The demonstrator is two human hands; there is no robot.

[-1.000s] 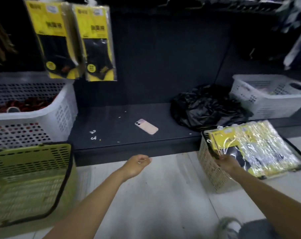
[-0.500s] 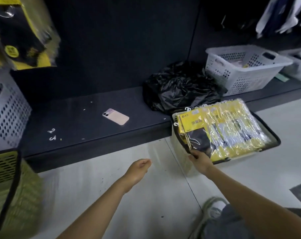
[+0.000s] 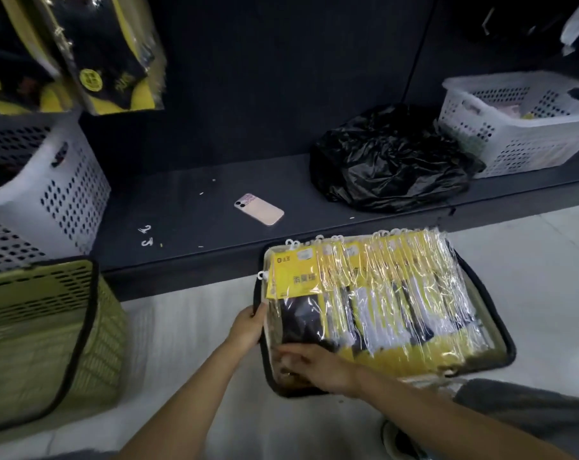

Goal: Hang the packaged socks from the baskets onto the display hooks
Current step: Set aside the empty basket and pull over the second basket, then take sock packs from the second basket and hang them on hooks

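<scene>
The left hand (image 3: 248, 325) grips the left rim of the black-rimmed basket (image 3: 291, 390), fingers curled round the edge and the thumb up against the side of the front pack (image 3: 298, 287). The right hand (image 3: 318, 365) reaches across the basket's near left corner, its fingers laid on the bottom end of that same pack. Motion blur hides whether they curl under it or only rest there, so its grasp cannot be told.

The packaged socks (image 3: 397, 293) fill this basket as a fanned row of yellow-and-clear packs, each overlapping the next towards the right, small white hanger loops along their far ends. The basket stands on the pale floor (image 3: 182, 343), its far edge against the front edge of the dark bottom shelf (image 3: 188, 220).

On the shelf, a pink phone (image 3: 259, 209) lies face down near the middle. A crumpled black plastic bag (image 3: 391, 161) sits right of it, touching a white perforated basket (image 3: 513, 137) at the right end. A second white basket (image 3: 65, 187) stands at the left end, and two loose white hooks (image 3: 146, 235) lie near the front edge beside it. Above that basket hang two yellow-and-black sock packs (image 3: 109, 61). A green basket (image 3: 42, 330) sits tilted on the floor at the left.
</scene>
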